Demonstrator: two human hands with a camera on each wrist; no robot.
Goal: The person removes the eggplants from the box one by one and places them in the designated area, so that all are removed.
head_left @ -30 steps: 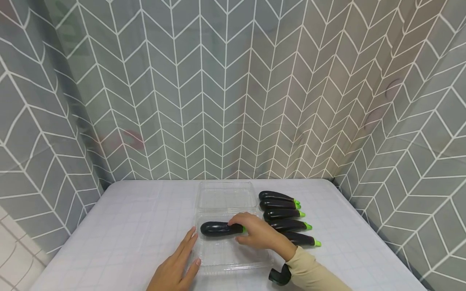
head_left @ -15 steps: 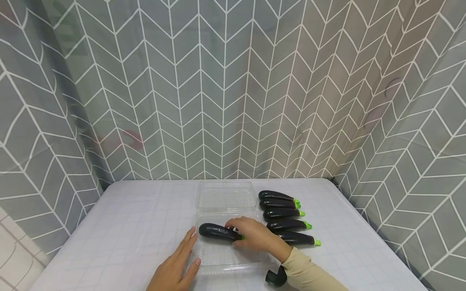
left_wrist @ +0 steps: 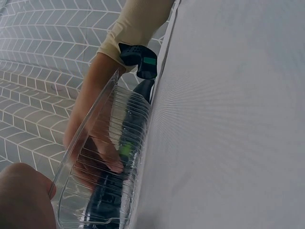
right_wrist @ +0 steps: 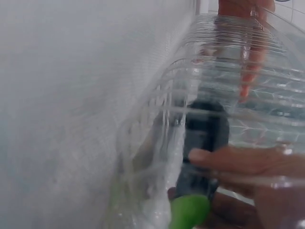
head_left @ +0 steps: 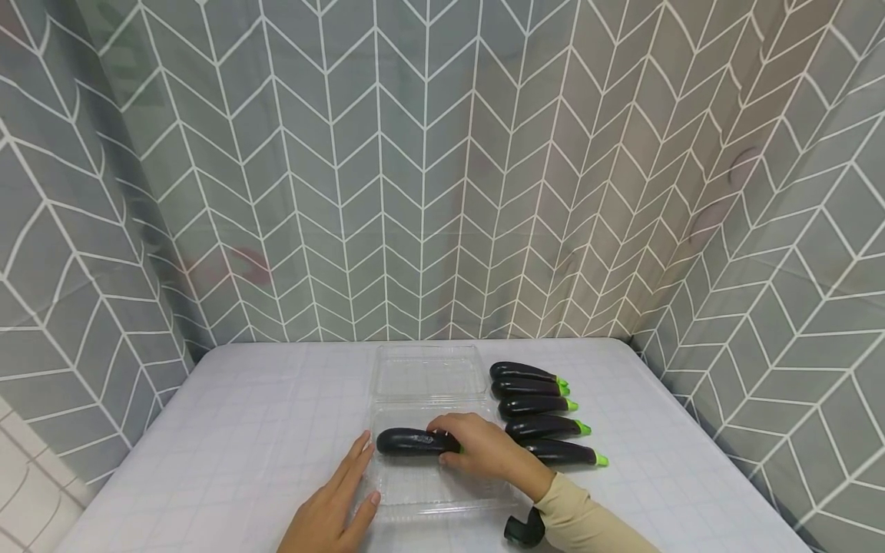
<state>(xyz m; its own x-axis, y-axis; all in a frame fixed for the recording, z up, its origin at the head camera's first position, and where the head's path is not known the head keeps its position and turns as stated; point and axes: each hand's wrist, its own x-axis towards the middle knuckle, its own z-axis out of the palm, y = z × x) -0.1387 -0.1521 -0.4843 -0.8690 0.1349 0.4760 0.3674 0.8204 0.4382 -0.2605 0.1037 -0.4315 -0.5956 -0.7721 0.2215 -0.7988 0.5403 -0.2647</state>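
An eggplant (head_left: 408, 442) with a dark glossy skin lies in the base of a clear plastic clamshell box (head_left: 415, 488), its rounded end to the left. My right hand (head_left: 477, 445) grips it near the stem end, thumb on the near side and fingers over the far side. In the right wrist view its green cap (right_wrist: 189, 210) shows beside the thumb and fingers. My left hand (head_left: 335, 499) rests at the box's left wall with fingers nearly straight, the fingertips touching the rim. The box's lid (head_left: 430, 374) lies folded back, away from me.
Several more eggplants (head_left: 539, 405) lie in a column right of the box, green stems to the right. A black wrist camera (head_left: 525, 528) sits by the right sleeve. Patterned grey curtains (head_left: 429, 169) enclose the white-covered table (head_left: 263, 415).
The eggplant has shifted slightly toward me, tilting and then levelling out, with my right hand moving along on it. My left hand stays in place.
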